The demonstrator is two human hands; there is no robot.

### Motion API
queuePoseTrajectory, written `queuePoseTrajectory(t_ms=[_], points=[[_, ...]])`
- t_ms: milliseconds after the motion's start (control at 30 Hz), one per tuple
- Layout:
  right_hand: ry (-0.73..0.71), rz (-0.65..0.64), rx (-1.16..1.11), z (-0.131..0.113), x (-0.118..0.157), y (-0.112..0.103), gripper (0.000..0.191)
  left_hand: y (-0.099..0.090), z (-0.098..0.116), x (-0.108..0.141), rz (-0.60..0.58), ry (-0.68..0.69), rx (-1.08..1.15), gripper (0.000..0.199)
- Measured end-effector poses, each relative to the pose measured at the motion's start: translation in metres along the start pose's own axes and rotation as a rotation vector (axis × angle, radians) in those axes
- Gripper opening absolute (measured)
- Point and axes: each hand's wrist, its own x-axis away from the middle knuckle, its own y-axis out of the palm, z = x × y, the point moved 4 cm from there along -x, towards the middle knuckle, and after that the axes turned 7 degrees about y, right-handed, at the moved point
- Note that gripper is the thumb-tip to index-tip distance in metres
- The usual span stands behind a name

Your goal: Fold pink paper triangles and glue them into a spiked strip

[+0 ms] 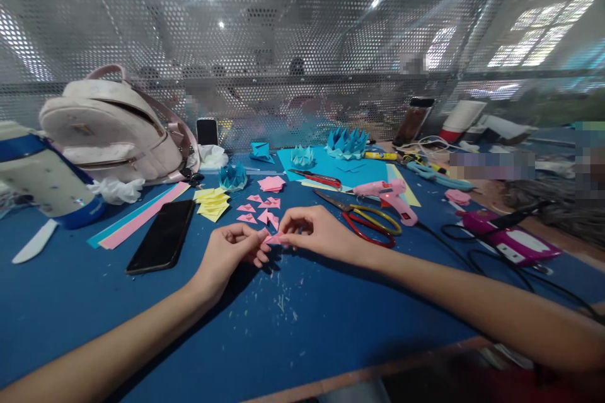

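Between my two hands is a small folded pink paper piece (273,239), pinched at both ends. My left hand (232,249) closes thumb and finger on its left side. On its right side, my right hand (309,233) grips it the same way. Just beyond my fingers lie several folded pink paper triangles (247,208) and a stack of pink paper (271,184). To their left sits a pile of yellow paper pieces (212,203). Scissors with red and yellow handles (362,217) rest beyond my right wrist, beside a pink glue gun (387,195).
A black phone (162,236) and paper strips (144,214) lie left. Blue folded paper flowers (347,143) and a red cutter (316,178) are further back. A backpack (113,126) and a large bottle (50,173) stand left; a purple power strip (513,238) with black cable lies right.
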Motion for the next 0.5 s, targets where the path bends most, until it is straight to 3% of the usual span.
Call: queuePoseTrajectory(t_ms=[133, 500], points=[[-0.024, 0.067, 0.06, -0.0034, 0.002, 0.0006, 0.011, 0.0018, 0.0011, 0.001, -0.015, 0.009, -0.003, 0.031], [0.012, 0.061, 0.02, -0.0025, 0.0024, 0.0035, 0.011, 0.0002, -0.0019, 0.0014, -0.018, 0.01, -0.004, 0.029]])
